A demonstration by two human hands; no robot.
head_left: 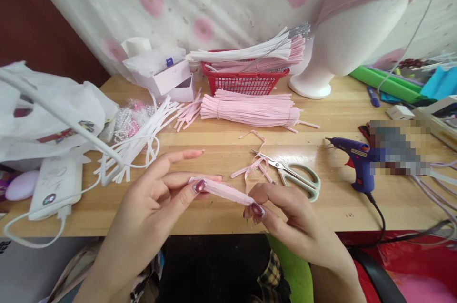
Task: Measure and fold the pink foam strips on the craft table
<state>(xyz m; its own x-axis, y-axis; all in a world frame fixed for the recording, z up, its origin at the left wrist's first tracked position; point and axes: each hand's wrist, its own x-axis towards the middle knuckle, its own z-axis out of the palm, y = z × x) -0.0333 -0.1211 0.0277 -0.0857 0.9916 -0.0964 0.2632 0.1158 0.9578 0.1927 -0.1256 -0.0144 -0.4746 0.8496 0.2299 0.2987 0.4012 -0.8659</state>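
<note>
Thumb and fingers of our left hand [153, 193] pinch one end of a pale pink strip [228, 191], its grip narrow on the strip, while the index finger reaches out above, apart from it. Our right hand [291, 217] holds the other end, its grip narrow as well, thumb on top and fingertips curled underneath. We hold the strip over the near edge of the table [332, 208], slanting down toward our right hand. Close to the table's near left corner lies a white device [56, 184] with a cable. Just beyond our right hand, scissors [282, 168] lie with their blades toward the left edge, among thin pink scraps [246, 170]. Toward the right edge we see a blue glue gun [363, 170], its black cord dropping past the near edge. Farther back, loose white stems [139, 136] spread on the left side, and a tied pink bundle [250, 109] lies across the middle. Behind it, near the far edge, a red basket [246, 84] carries more white and pink stems. To its right stands a white head form [357, 41] with a pink covering.
</note>
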